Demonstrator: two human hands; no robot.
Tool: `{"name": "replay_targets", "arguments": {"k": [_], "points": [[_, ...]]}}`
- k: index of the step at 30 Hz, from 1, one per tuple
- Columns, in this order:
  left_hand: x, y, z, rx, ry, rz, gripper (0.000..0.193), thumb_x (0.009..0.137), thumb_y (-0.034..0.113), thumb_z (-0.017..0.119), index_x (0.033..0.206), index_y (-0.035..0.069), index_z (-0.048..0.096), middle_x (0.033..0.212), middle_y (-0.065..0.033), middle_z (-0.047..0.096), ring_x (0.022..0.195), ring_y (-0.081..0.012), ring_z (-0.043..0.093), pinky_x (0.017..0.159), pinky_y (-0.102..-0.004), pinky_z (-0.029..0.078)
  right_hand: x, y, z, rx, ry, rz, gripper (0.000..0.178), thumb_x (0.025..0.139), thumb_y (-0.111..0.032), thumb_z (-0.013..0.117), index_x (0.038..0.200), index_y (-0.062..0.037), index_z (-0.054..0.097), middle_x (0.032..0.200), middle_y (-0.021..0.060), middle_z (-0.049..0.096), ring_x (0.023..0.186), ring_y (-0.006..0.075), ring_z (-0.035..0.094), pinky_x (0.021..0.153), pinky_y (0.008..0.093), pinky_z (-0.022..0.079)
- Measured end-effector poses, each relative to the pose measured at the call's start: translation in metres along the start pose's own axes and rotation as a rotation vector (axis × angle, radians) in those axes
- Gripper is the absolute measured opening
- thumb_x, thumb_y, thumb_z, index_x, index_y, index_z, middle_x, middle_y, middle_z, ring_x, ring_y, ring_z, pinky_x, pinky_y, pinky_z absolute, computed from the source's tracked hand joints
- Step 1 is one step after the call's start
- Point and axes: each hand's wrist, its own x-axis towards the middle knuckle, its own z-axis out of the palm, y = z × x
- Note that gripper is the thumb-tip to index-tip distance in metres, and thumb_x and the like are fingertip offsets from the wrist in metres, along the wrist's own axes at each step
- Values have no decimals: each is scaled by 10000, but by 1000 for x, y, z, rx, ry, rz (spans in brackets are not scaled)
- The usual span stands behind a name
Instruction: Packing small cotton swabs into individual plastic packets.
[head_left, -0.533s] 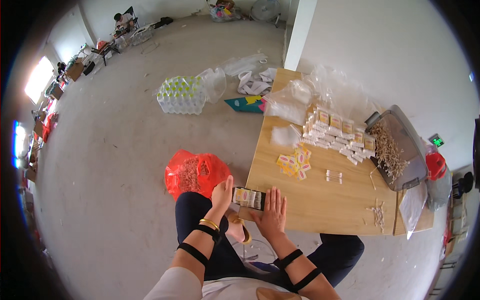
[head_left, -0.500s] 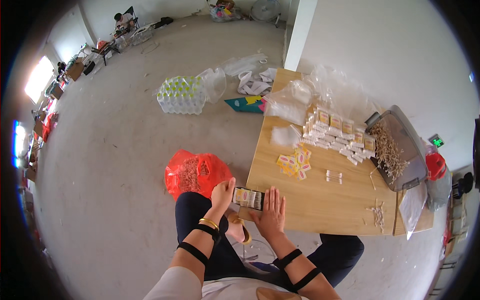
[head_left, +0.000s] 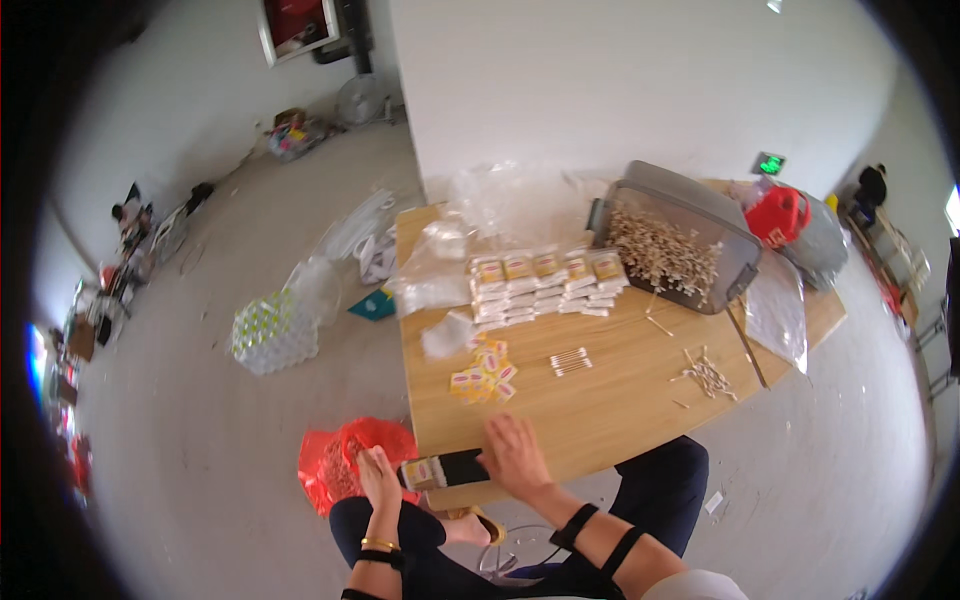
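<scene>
A small pack of cotton swabs point(head_left: 423, 474) with a yellow label lies on a black strip point(head_left: 462, 466) at the table's near left corner. Beside the pack's left end is my left hand point(head_left: 380, 482), seen edge-on with its fingers stretched out; whether it touches the pack is unclear. My right hand point(head_left: 516, 456), slightly blurred, rests with spread fingers at the strip's right end, holding nothing. Farther in lie yellow label cards point(head_left: 484, 375) and a short row of loose swabs point(head_left: 570, 361). Stacked swab packs point(head_left: 545, 285) stand behind them.
A tipped grey bin point(head_left: 735, 245) full of swabs stands at the back right, with a loose swab pile point(head_left: 708, 376) nearer. Clear plastic bags point(head_left: 435, 265) lie at the back left. On the floor are a red bag point(head_left: 325, 460) and shrink-wrapped bottles point(head_left: 275, 335).
My view has turned to the right. My left hand has shifted from gripping the pack's end to lying stretched beside it. The right hand has slid right, uncovering more of the black strip.
</scene>
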Motion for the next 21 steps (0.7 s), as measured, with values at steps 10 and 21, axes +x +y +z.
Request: {"name": "replay_targets", "arguments": {"k": [10, 21], "points": [[-42, 218, 99, 40, -454, 786, 564, 983, 306, 564, 1431, -7, 424, 1523, -222, 371, 1431, -411, 322, 1181, -534, 251, 10, 229, -113, -206, 476, 590, 571, 817, -168, 710, 1340, -46, 517, 1384, 143, 498, 1295, 365, 438, 1080, 477, 370], [-33, 262, 226, 495, -466, 937, 782, 1012, 497, 436, 1551, -40, 256, 1642, -196, 202, 1533, -373, 151, 1243, -528, 121, 56, 333, -162, -225, 157, 617, 227, 795, -115, 718, 1016, -114, 663, 1194, 66, 558, 1178, 286, 512, 950, 422, 435]]}}
